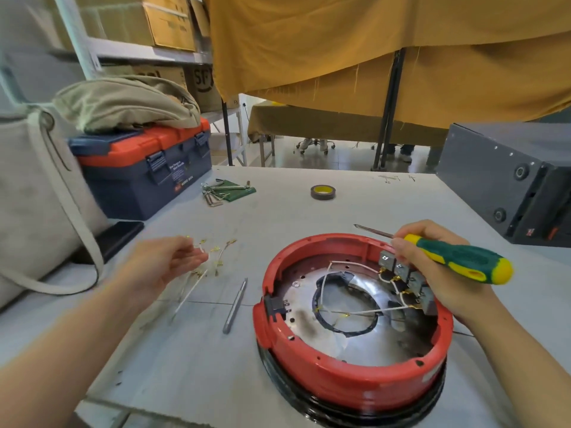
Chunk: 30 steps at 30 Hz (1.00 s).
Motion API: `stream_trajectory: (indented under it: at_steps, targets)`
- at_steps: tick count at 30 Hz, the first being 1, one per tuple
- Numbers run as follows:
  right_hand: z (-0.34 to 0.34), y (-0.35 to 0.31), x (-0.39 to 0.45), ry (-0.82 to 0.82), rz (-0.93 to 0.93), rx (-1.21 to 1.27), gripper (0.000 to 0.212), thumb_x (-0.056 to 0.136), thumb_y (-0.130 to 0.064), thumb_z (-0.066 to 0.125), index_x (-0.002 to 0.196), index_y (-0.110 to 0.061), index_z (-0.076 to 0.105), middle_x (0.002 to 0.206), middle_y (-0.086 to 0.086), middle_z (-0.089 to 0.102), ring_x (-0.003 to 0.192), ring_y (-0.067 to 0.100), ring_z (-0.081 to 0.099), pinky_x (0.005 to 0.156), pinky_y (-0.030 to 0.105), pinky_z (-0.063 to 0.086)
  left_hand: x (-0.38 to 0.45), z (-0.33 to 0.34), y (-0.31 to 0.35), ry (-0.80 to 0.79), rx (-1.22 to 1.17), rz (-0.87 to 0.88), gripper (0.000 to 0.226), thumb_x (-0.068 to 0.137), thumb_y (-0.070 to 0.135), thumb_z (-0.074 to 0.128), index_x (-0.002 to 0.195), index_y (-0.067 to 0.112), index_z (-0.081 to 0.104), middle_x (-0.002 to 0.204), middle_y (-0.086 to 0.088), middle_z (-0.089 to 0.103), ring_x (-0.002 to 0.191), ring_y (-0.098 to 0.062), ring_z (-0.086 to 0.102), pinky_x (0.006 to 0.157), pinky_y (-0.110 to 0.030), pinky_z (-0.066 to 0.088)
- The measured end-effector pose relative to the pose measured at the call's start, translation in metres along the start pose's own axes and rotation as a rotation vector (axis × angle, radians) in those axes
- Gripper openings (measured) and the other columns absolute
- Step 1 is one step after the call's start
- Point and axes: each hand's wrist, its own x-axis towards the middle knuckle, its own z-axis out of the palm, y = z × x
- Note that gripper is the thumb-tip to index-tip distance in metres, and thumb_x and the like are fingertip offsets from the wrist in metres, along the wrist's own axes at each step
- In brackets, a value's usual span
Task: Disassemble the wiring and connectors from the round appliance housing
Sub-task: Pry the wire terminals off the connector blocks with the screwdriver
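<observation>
nearest me, by the table's (pixel 309 211) near right edge, sits the red housing (pixel 349 378), open side up, so its inside is easy to reach. in it i see a metal plate, white wires (pixel 355 312) crossing the central hole, and grey connector blocks (pixel 401 270) along the far right wall with wires attached; judging by that, the job is only part done.

my right hand (pixel 432 267) rests on the housing's far right rim by the blocks. it is wrapped around a green and yellow screwdriver (pixel 457 259), with the shaft pointing left and away over the table, not at any screw. i take that as parked in the grip while the other hand works.

my left hand (pixel 167 264) is left of the housing, palm up with fingers loosely spread, right at a scatter of loose wires (pixel 213 257) with yellowish ends near the table's middle left. whether it pinches one i cannot tell; it looks like the spot where removed pieces are put down. a slim metal tool (pixel 235 305) lies between that pile and the housing, within reach.

further back lie hex keys (pixel 225 189) and a tape roll (pixel 323 192). at the far left corner stands a blue and orange toolbox (pixel 145 168) with a beige bag on top; a grey case (pixel 506 174) stands at the far right.
</observation>
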Motion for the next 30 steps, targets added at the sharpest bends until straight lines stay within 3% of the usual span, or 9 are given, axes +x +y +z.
stream_trajectory:
  at_steps: [8,13,18,20,23,25,27,30]
  targets:
    - [-0.001,0.002,0.002,0.005,0.025,-0.02,0.018,0.073,-0.047,0.064,0.082,-0.031,0.066,0.069,-0.006,0.067,0.062,0.002,0.06,0.06,0.014,0.05,0.016,-0.018,-0.028,0.066,0.124,-0.024,0.016,0.091,-0.002,0.054,0.077,-0.01,0.056,0.059,-0.017,0.067,0.048,-0.019,0.067,0.047,-0.02,0.055]
    - [0.002,0.0,0.002,0.003,0.017,0.004,0.004,0.08,-0.032,0.064,0.08,-0.029,0.066,0.066,-0.004,0.065,0.061,0.002,0.06,0.061,0.01,0.048,0.026,-0.023,-0.034,0.136,0.417,0.061,0.021,0.089,0.003,0.058,0.069,-0.002,0.056,0.058,-0.014,0.06,0.036,-0.013,0.052,0.036,-0.015,0.04]
    - [0.003,-0.004,0.001,-0.038,0.022,-0.012,0.004,0.089,-0.016,0.064,0.086,-0.017,0.065,0.074,0.006,0.065,0.068,0.008,0.062,0.065,0.015,0.051,0.032,-0.03,-0.036,0.196,0.825,0.139,0.032,0.087,0.021,0.065,0.059,0.005,0.058,0.053,-0.008,0.059,0.051,-0.02,0.052,0.053,-0.026,0.041]
    - [0.005,-0.008,0.0,-0.037,0.018,-0.019,0.002,0.089,-0.014,0.064,0.087,-0.014,0.065,0.073,0.005,0.065,0.07,0.01,0.062,0.066,0.017,0.052,0.031,-0.03,-0.035,0.194,0.873,0.152,0.033,0.087,0.024,0.065,0.06,0.005,0.058,0.058,-0.009,0.061,0.056,-0.021,0.053,0.056,-0.027,0.041]
    - [0.005,-0.006,0.002,-0.055,0.037,-0.038,0.005,0.09,-0.017,0.061,0.085,-0.018,0.063,0.068,-0.008,0.066,0.065,0.0,0.061,0.061,0.008,0.048,0.027,-0.023,-0.029,0.18,0.872,0.228,0.029,0.087,0.023,0.065,0.069,0.0,0.062,0.063,-0.009,0.061,0.059,-0.021,0.052,0.057,-0.028,0.041]
    - [0.005,-0.006,0.004,-0.065,0.063,-0.057,0.009,0.09,-0.023,0.059,0.082,-0.025,0.062,0.066,-0.013,0.065,0.061,-0.005,0.06,0.056,0.003,0.044,0.021,-0.011,-0.023,0.14,0.86,0.327,0.028,0.087,0.025,0.064,0.072,0.001,0.062,0.065,-0.007,0.061,0.062,-0.022,0.052,0.061,-0.029,0.041]
    - [0.005,-0.005,0.004,-0.029,0.039,-0.056,0.007,0.086,-0.029,0.062,0.08,-0.028,0.064,0.067,-0.008,0.066,0.062,-0.002,0.061,0.058,0.006,0.046,0.009,0.007,-0.015,0.048,0.859,0.445,0.024,0.087,0.029,0.063,0.074,0.008,0.064,0.069,-0.005,0.063,0.065,-0.021,0.056,0.063,-0.03,0.044]
    - [0.006,-0.004,0.004,-0.012,0.012,-0.042,0.008,0.079,-0.039,0.063,0.08,-0.032,0.065,0.07,-0.008,0.067,0.064,0.001,0.061,0.062,0.011,0.048,-0.013,0.038,-0.005,-0.221,0.862,0.656,0.011,0.086,0.031,0.064,0.092,0.021,0.066,0.089,0.008,0.065,0.079,-0.001,0.058,0.069,-0.016,0.045]
